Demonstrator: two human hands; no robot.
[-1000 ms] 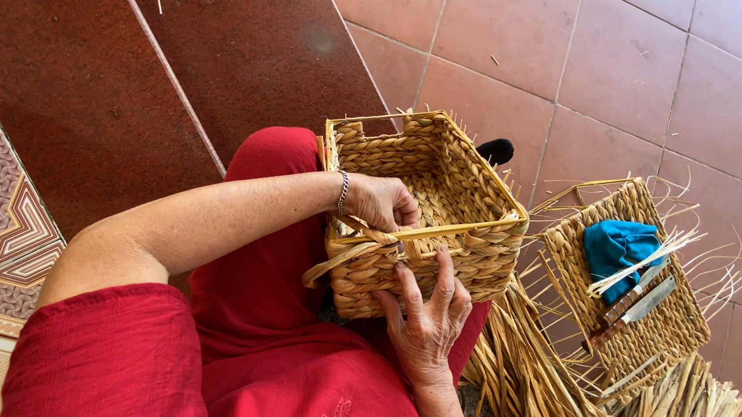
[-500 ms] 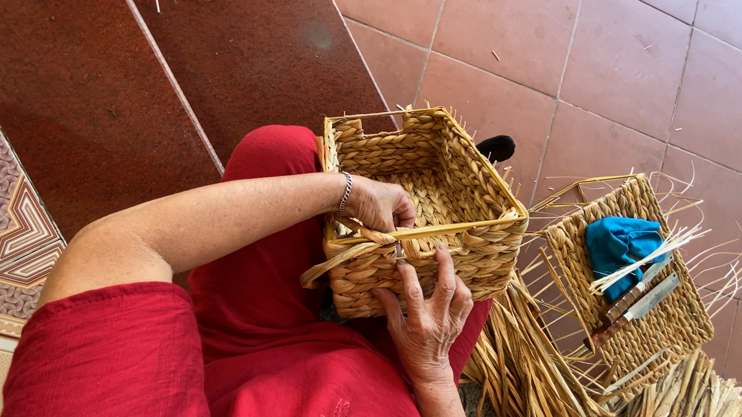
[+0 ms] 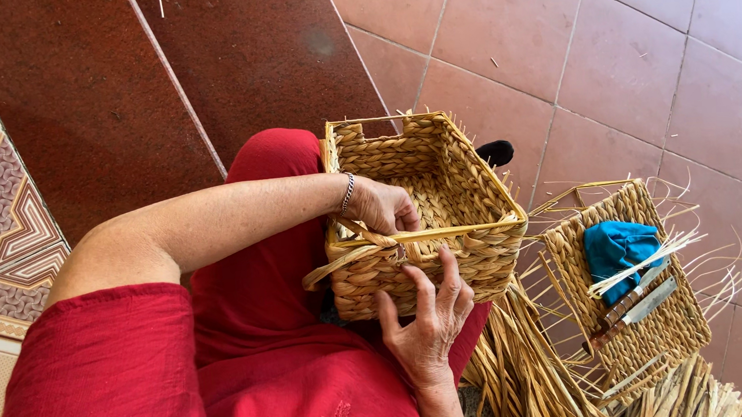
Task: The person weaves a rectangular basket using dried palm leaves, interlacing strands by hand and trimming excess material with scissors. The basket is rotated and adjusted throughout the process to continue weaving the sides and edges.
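The left hand [image 3: 384, 206] curls inward (bracelet at the wrist), while the right hand [image 3: 424, 319] reaches up, fingers spread.

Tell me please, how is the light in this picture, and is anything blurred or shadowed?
Head view: bright, even daylight, sharp throughout, no motion blur on the left hand or right hand. The woven basket is lit from above, with soft shade inside it. A faint pale smudge of glare shows on the dark red floor tile. Edges bend slightly, wide-lens distortion.
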